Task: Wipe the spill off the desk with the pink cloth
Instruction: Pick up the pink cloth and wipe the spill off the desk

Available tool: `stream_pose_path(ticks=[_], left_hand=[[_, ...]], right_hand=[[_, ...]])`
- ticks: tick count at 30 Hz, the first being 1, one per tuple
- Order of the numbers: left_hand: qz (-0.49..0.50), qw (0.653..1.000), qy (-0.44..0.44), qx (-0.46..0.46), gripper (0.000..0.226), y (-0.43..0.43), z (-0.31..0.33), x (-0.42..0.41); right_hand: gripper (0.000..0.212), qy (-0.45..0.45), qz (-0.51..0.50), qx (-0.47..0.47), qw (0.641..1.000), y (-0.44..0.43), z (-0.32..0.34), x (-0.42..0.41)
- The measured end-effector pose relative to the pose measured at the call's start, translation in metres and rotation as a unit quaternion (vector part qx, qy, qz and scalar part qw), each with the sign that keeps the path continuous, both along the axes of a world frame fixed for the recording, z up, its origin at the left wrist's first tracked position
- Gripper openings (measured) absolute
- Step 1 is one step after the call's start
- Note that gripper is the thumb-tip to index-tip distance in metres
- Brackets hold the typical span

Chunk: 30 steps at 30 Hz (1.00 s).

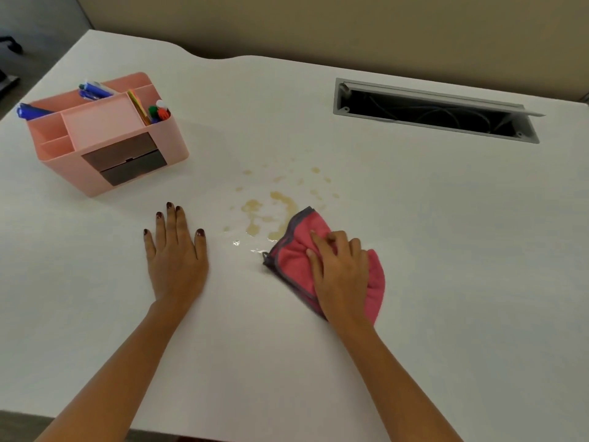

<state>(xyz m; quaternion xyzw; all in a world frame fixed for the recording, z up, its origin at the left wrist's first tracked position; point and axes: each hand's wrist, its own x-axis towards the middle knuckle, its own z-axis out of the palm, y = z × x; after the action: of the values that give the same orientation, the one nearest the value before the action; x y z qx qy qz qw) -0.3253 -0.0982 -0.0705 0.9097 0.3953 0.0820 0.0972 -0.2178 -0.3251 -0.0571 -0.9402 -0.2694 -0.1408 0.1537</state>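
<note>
A yellowish-brown spill of puddles and small drops lies in the middle of the white desk. The pink cloth, edged in grey, rests bunched at the spill's right near edge, its far corner touching the liquid. My right hand presses on top of the cloth with fingers curled into its folds. My left hand lies flat on the desk left of the spill, fingers apart, holding nothing.
A pink desk organiser with pens, markers and two dark drawers stands at the far left. An open grey cable slot with wires inside is set into the desk at the far right. A beige wall runs behind the desk.
</note>
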Motion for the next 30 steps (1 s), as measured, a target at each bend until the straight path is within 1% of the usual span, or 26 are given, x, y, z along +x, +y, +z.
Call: stream_pose_path(ticks=[2, 4, 6, 8, 9, 11, 14, 16, 17, 18, 20, 22, 25, 27, 28, 30], left_hand=[[-0.002, 1.0, -0.003, -0.001, 0.057, 0.0, 0.0, 0.0], [-0.003, 1.0, -0.005, -0.002, 0.056, 0.0, 0.0, -0.001], [-0.003, 1.0, -0.003, -0.002, 0.056, 0.001, -0.001, -0.001], [-0.004, 1.0, -0.002, -0.001, 0.055, 0.001, -0.001, -0.001], [-0.004, 1.0, -0.003, 0.0, 0.055, 0.001, 0.0, -0.001], [-0.003, 1.0, 0.001, 0.0, 0.056, 0.001, -0.001, -0.001], [-0.005, 1.0, 0.001, 0.0, 0.056, 0.001, -0.001, -0.001], [-0.005, 1.0, 0.001, -0.003, 0.056, 0.001, -0.001, -0.001], [-0.006, 1.0, 0.0, -0.005, 0.055, 0.001, 0.0, -0.001], [-0.007, 1.0, -0.001, -0.005, 0.055, 0.001, 0.0, -0.001], [-0.011, 1.0, -0.002, -0.006, 0.056, 0.002, 0.001, -0.003], [-0.016, 1.0, -0.001, -0.005, 0.056, 0.002, 0.001, -0.004], [-0.017, 1.0, 0.0, -0.003, 0.057, 0.002, 0.001, -0.004], [-0.015, 1.0, -0.004, -0.005, 0.057, 0.001, 0.001, -0.004], [-0.014, 1.0, -0.005, -0.006, 0.058, 0.001, 0.001, -0.004], [-0.015, 1.0, -0.003, -0.008, 0.058, 0.001, 0.002, -0.004]], right_hand=[[0.024, -0.005, -0.017, 0.009, 1.0, -0.01, 0.0, 0.012], [0.025, 0.006, -0.094, 0.01, 0.996, -0.019, 0.001, 0.036], [0.029, 0.035, -0.172, 0.008, 0.984, -0.021, 0.004, 0.062], [0.031, 0.067, -0.219, 0.005, 0.973, -0.016, 0.006, 0.08], [0.032, 0.074, -0.227, 0.004, 0.971, -0.01, 0.007, 0.084], [0.031, 0.077, -0.2, -0.002, 0.977, 0.004, 0.009, 0.075], [0.028, 0.039, -0.069, -0.006, 0.997, 0.024, 0.006, 0.032], [0.028, 0.022, 0.018, -0.014, 0.999, 0.021, 0.002, 0.01], [0.027, 0.02, 0.034, -0.013, 0.999, 0.014, 0.001, 0.009], [0.027, 0.019, 0.025, -0.008, 0.999, 0.006, 0.001, 0.015], [0.028, 0.022, -0.05, 0.002, 0.998, -0.011, 0.001, 0.033], [0.031, 0.046, -0.124, 0.01, 0.991, -0.024, 0.002, 0.055], [0.032, 0.073, -0.194, 0.025, 0.978, -0.014, 0.005, 0.067], [0.03, 0.074, -0.186, 0.023, 0.979, 0.005, 0.008, 0.053], [0.029, 0.07, -0.155, 0.018, 0.985, 0.015, 0.008, 0.04], [0.028, 0.055, -0.057, 0.0, 0.997, 0.029, 0.006, 0.013]])
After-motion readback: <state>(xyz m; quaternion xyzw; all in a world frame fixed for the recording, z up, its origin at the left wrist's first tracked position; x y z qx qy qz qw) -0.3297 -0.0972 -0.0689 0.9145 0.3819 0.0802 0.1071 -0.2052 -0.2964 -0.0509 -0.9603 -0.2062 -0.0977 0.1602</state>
